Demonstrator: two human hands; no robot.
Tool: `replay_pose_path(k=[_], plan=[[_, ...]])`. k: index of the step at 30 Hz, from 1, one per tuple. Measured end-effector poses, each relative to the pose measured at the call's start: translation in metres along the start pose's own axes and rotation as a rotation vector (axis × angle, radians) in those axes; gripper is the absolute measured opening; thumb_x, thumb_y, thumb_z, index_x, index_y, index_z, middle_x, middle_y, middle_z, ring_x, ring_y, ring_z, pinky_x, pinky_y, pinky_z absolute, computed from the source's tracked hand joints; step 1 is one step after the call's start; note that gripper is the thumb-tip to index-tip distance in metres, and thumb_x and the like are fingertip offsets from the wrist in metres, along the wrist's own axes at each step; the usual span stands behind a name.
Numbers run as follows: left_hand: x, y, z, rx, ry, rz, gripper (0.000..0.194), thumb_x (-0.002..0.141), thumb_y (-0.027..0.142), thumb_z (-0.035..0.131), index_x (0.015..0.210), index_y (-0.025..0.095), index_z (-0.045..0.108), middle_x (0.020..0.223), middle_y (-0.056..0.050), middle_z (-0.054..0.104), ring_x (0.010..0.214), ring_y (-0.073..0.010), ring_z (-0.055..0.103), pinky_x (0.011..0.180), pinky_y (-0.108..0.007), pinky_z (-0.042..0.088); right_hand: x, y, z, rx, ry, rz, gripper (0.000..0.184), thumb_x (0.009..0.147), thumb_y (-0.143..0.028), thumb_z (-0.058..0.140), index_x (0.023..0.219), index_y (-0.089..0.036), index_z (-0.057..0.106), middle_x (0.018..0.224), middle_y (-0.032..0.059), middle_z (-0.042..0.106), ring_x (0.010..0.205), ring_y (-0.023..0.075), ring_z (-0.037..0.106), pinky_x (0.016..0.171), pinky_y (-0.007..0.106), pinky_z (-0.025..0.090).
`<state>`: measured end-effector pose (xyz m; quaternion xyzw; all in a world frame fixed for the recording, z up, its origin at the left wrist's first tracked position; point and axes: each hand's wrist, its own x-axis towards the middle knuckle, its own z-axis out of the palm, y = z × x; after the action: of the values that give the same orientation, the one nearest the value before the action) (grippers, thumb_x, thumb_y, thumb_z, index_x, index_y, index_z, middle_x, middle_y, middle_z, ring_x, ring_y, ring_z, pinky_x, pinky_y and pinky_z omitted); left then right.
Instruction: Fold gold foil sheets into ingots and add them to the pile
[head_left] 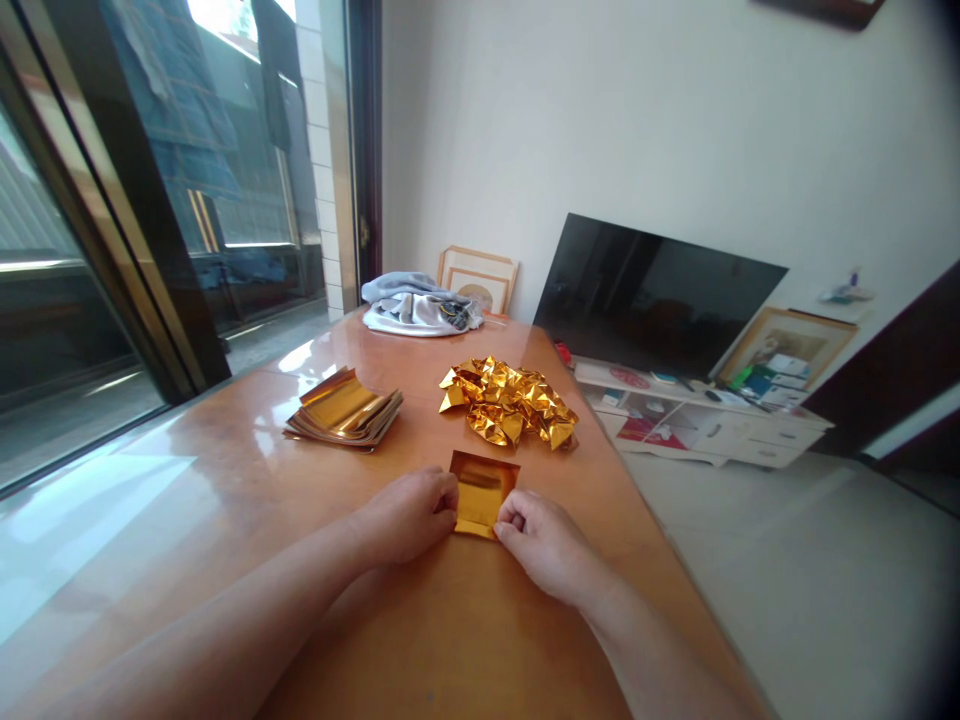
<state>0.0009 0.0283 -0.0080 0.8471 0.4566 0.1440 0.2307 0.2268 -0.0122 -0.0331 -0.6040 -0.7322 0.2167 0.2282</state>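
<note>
Left grip (409,515) and right grip (544,545) clamped on opposite edges of a square gold foil sheet (484,495), crumpled gold foil heap (508,402) at twelve o'clock, stacked gold foil squares (343,408) at eleven o'clock

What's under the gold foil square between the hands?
The gold foil square lies on the glossy wooden table, with the left hand and right hand at its sides. The foil covers the tabletop beneath it, so anything under it cannot be seen.

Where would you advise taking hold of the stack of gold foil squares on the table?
Pinch the fanned near edge of the stack of gold foil squares, coming from the near side, thumb on top: the sheets splay out there, probably leaving edges to grip.
</note>
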Motion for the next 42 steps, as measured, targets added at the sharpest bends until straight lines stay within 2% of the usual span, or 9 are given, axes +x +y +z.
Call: replay_pose_path(k=[17, 21, 24, 26, 29, 32, 35, 38, 42], plan=[[-0.001, 0.002, -0.003, 0.002, -0.038, 0.003, 0.013, 0.083, 0.016, 0.050, 0.085, 0.019, 0.062, 0.093, -0.004, 0.065, 0.081, -0.0172, 0.059, 0.069, -0.025, 0.043, -0.002, -0.004, -0.005, -0.023, -0.010, -0.030, 0.005, 0.085, -0.022, 0.060, 0.080, -0.023, 0.058, 0.081, -0.0019, 0.060, 0.071, 0.0129, 0.053, 0.060, 0.023, 0.031], [-0.003, 0.005, 0.000, 0.120, 0.009, 0.042, 0.013, 0.087, 0.016, 0.050, 0.087, 0.020, 0.062, 0.095, -0.004, 0.064, 0.084, -0.0186, 0.060, 0.072, -0.027, 0.045, -0.003, -0.005, -0.006, -0.024, -0.005, -0.057, 0.005, 0.085, -0.020, 0.059, 0.081, -0.022, 0.057, 0.083, -0.0020, 0.060, 0.072, 0.0126, 0.053, 0.061, 0.023, 0.031], [-0.007, 0.019, 0.000, 0.318, 0.043, 0.116, 0.014, 0.091, 0.018, 0.050, 0.091, 0.020, 0.064, 0.098, -0.007, 0.063, 0.090, -0.0224, 0.060, 0.079, -0.034, 0.046, -0.002, -0.004, -0.006, -0.031, -0.002, -0.054, 0.005, 0.085, -0.020, 0.060, 0.081, -0.022, 0.057, 0.084, -0.0020, 0.061, 0.073, 0.0126, 0.054, 0.062, 0.023, 0.031], [-0.010, 0.031, 0.001, 0.413, 0.021, 0.197, 0.016, 0.092, 0.018, 0.050, 0.094, 0.021, 0.066, 0.102, -0.008, 0.063, 0.095, -0.0248, 0.060, 0.084, -0.038, 0.047, -0.002, -0.004, -0.005, -0.036, -0.002, -0.049, 0.005, 0.084, -0.020, 0.061, 0.081, -0.022, 0.057, 0.084, -0.0020, 0.061, 0.073, 0.0127, 0.054, 0.062, 0.023, 0.032], [-0.017, 0.044, 0.010, 0.432, -0.074, 0.303, 0.023, 0.094, 0.018, 0.049, 0.106, 0.021, 0.068, 0.105, -0.008, 0.066, 0.098, -0.0248, 0.062, 0.088, -0.039, 0.050, -0.001, -0.003, -0.005, -0.040, 0.001, -0.044, 0.006, 0.082, -0.018, 0.061, 0.081, -0.023, 0.058, 0.084, -0.0017, 0.061, 0.073, 0.0130, 0.054, 0.062, 0.023, 0.032], [-0.024, 0.044, 0.026, 0.442, -0.077, 0.287, 0.037, 0.094, 0.014, 0.046, 0.127, 0.020, 0.064, 0.119, -0.010, 0.067, 0.107, -0.0254, 0.063, 0.097, -0.040, 0.050, -0.001, -0.002, -0.003, -0.042, 0.007, -0.040, 0.007, 0.082, -0.016, 0.061, 0.082, -0.023, 0.059, 0.084, -0.0014, 0.061, 0.074, 0.0133, 0.055, 0.062, 0.023, 0.032], [-0.030, 0.035, 0.042, 0.514, -0.093, 0.264, 0.051, 0.092, 0.012, 0.046, 0.142, 0.012, 0.054, 0.147, -0.018, 0.054, 0.130, -0.0312, 0.055, 0.107, -0.044, 0.045, -0.001, -0.001, -0.002, -0.040, 0.010, -0.040, 0.005, 0.083, -0.018, 0.061, 0.082, -0.023, 0.059, 0.084, -0.0013, 0.061, 0.074, 0.0131, 0.055, 0.063, 0.023, 0.033], [-0.034, 0.030, 0.050, 0.548, -0.097, 0.284, 0.051, 0.097, 0.025, 0.045, 0.145, 0.009, 0.052, 0.153, -0.022, 0.045, 0.141, -0.0349, 0.045, 0.113, -0.048, 0.040, -0.001, -0.001, -0.002, -0.045, 0.014, -0.038, 0.005, 0.083, -0.018, 0.061, 0.082, -0.023, 0.060, 0.085, -0.0014, 0.062, 0.074, 0.0129, 0.055, 0.063, 0.023, 0.032], [-0.035, 0.034, 0.049, 0.518, -0.090, 0.243, 0.060, 0.100, 0.044, 0.041, 0.149, 0.010, 0.048, 0.155, -0.021, 0.041, 0.144, -0.0341, 0.040, 0.116, -0.048, 0.037, -0.003, 0.001, -0.006, -0.068, -0.002, -0.017, 0.003, 0.083, -0.020, 0.062, 0.083, -0.023, 0.061, 0.084, -0.0015, 0.062, 0.073, 0.0127, 0.054, 0.062, 0.024, 0.031]])
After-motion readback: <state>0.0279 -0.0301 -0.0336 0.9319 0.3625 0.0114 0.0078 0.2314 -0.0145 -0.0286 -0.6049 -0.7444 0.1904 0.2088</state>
